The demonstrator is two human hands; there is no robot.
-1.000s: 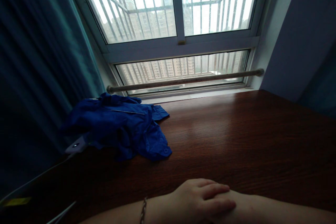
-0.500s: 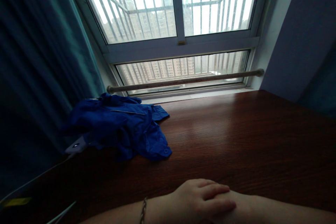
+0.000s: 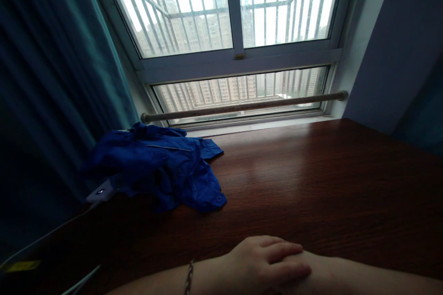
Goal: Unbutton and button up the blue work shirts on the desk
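Observation:
My left hand (image 3: 266, 260), a thin bracelet on its wrist, lies flat at the near edge of the dark wooden table (image 3: 311, 179). Its fingers are stretched out over my right hand (image 3: 316, 265), which it mostly covers. The right hand's fingers are hidden; only its back and the forearm coming in from the right show. Neither hand holds anything that I can see. A crumpled blue garment (image 3: 159, 166) with a button lies on the table's left side, well away from both hands.
A small white device (image 3: 100, 191) with a cable sits by the garment's left edge. A teal curtain (image 3: 51, 78) hangs at the left. Behind the table stands a barred window (image 3: 235, 23) with a rod (image 3: 242, 106) across its sill. A wall rises at the right.

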